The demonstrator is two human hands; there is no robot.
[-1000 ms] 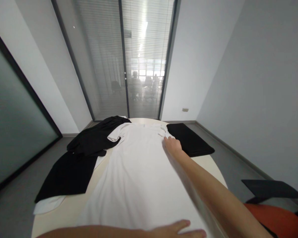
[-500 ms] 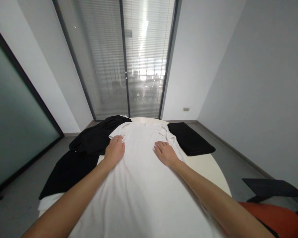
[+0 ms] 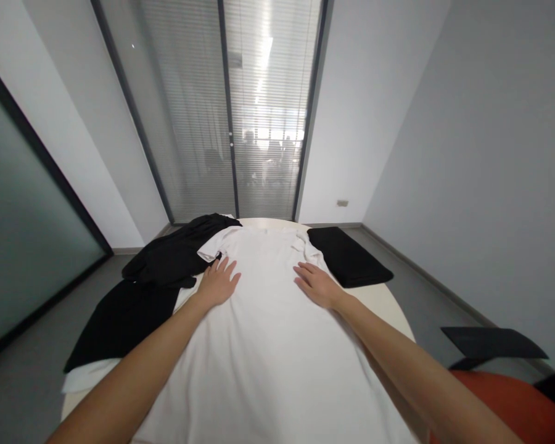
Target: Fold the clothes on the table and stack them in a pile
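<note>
A white short-sleeved shirt (image 3: 268, 333) lies spread over the table, its sleeves and neckline at the far end. My left hand (image 3: 218, 283) rests on the shirt's left side just below the left sleeve, palm down with fingers apart. On the right side of the shirt, below the right sleeve, my right hand (image 3: 318, 285) lies flat with its fingers stretched inward. Neither hand grips the cloth. Some wrinkles run down the shirt's left half.
Black clothing (image 3: 166, 253) is heaped at the left, over white cloth (image 3: 90, 375) near the edge. A folded black item (image 3: 349, 256) lies at the right on the pale round table (image 3: 386, 308). An orange chair (image 3: 494, 401) stands at the lower right.
My left hand has come off the sleeve area and moved slightly toward me, its fingers spreading. The left sleeve lies flatter and further out. My right hand has shifted slightly right relative to the shirt.
</note>
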